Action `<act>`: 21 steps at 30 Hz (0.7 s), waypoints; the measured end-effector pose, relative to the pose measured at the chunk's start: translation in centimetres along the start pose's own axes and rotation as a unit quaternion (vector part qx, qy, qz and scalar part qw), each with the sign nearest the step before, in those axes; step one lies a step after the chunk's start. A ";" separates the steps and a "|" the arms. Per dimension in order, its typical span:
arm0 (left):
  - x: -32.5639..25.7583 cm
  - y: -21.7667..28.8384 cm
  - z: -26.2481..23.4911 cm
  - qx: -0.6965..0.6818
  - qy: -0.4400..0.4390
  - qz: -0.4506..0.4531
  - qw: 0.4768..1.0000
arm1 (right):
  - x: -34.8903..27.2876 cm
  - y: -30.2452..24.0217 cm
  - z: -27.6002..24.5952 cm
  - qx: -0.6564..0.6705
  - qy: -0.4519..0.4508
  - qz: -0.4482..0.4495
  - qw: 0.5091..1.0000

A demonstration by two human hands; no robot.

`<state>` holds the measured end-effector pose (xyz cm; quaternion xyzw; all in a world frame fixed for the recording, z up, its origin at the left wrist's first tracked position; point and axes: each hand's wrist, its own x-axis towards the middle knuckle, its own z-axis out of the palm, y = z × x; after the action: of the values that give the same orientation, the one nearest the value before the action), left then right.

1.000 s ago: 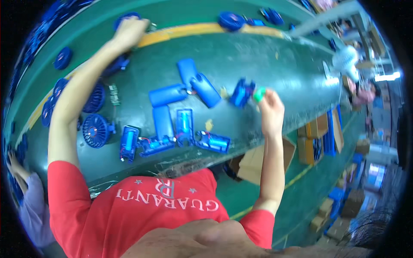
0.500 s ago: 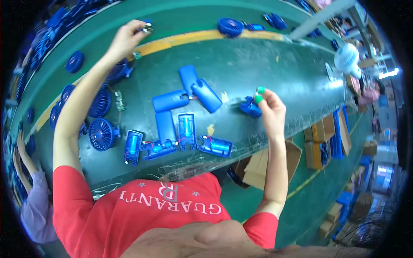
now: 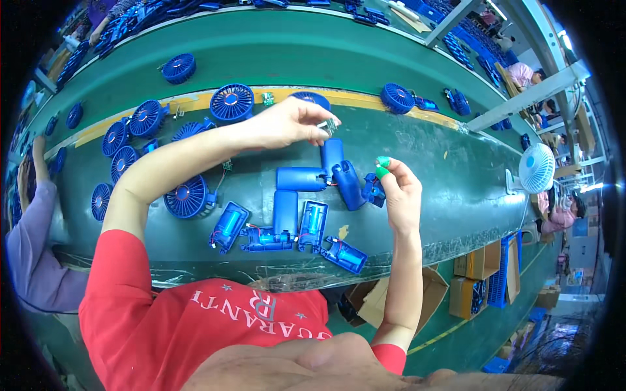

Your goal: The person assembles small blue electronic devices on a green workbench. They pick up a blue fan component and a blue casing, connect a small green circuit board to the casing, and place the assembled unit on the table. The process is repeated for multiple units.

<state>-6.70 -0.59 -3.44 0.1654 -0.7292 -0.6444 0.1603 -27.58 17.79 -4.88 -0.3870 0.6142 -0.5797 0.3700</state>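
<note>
My left hand [image 3: 293,124] reaches across to the middle of the bench, its thumb and fingers pinching a small circuit board [image 3: 329,124]. My right hand [image 3: 403,195], with green covers on thumb and forefinger, is closed beside a small dark-blue plastic part [image 3: 373,190] that moves with it; the exact hold is partly hidden. Between the hands lie blue handle shells, one slanted [image 3: 349,187] and one lying crosswise [image 3: 301,179]. Nearer me, several open blue handle housings [image 3: 313,225] contain blue cylindrical cells and thin wires.
Blue fan heads [image 3: 186,195] with boards on wires cluster at left. A yellow strip [image 3: 365,99] separates the bench from a green belt [image 3: 280,49] carrying more parts. A white fan [image 3: 536,168] stands at right, above cardboard boxes [image 3: 486,260]. Another person's arm [image 3: 39,195] is at far left.
My left hand has come from the far-left bench edge to the middle with the circuit board. My right hand and the blue part have shifted left toward the shells. The view has tilted farther outward.
</note>
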 end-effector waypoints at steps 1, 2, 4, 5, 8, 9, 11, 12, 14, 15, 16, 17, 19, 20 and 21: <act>-0.3 0.3 0.3 -0.033 -0.002 -0.017 0.999 | 0.2 -0.2 0.6 0.009 -0.013 0.004 1.000; -0.7 0.5 0.5 -0.050 -0.002 -0.023 0.998 | 0.3 -0.4 1.1 0.010 -0.031 -0.011 0.999; -1.0 0.4 0.9 -0.078 -0.010 -0.027 0.997 | 0.5 -0.8 2.1 0.025 -0.052 -0.001 0.998; -1.2 0.3 1.0 -0.088 -0.015 -0.025 0.996 | 0.6 -1.1 2.6 0.032 -0.066 0.005 0.997; -1.4 0.2 1.4 -0.091 -0.013 -0.026 0.995 | 0.7 -1.6 3.9 0.046 -0.097 0.007 0.994; -1.4 0.3 1.7 -0.088 -0.009 -0.028 0.996 | 0.8 -1.6 4.2 0.051 -0.105 0.003 0.993; -1.7 1.0 2.0 -0.080 -0.006 -0.029 0.996 | 0.8 -1.8 4.5 0.059 -0.114 -0.007 0.992; -1.9 1.2 2.1 -0.076 -0.011 -0.024 0.997 | 0.9 -1.7 4.6 0.060 -0.113 -0.011 0.992; -2.0 1.4 2.3 -0.074 -0.013 -0.004 0.997 | 1.1 -1.4 4.8 0.071 -0.113 -0.019 0.991; -2.0 1.3 2.3 -0.069 -0.015 -0.003 0.997 | 1.2 -1.0 4.9 0.082 -0.114 -0.022 0.990; -2.0 1.2 2.3 -0.064 -0.016 -0.002 0.998 | 1.3 -0.7 4.9 0.092 -0.115 -0.026 0.989; -2.0 1.1 2.4 -0.058 -0.017 -0.002 0.998 | 1.1 -0.8 5.0 0.110 -0.122 -0.008 0.986; -2.0 1.0 2.6 -0.098 -0.015 -0.001 0.995 | 0.7 -1.3 5.2 0.144 -0.135 0.029 0.980; -2.1 1.0 2.7 -0.118 -0.015 0.000 0.993 | 0.7 -1.3 5.2 0.148 -0.135 0.031 0.979; -2.1 1.1 2.7 -0.111 -0.021 -0.001 0.994 | 0.6 -1.3 5.2 0.152 -0.135 0.034 0.979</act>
<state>-6.11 2.87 -2.73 0.1342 -0.6559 -0.7250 0.1618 -23.12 14.96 -3.86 -0.3799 0.4758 -0.5963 0.5232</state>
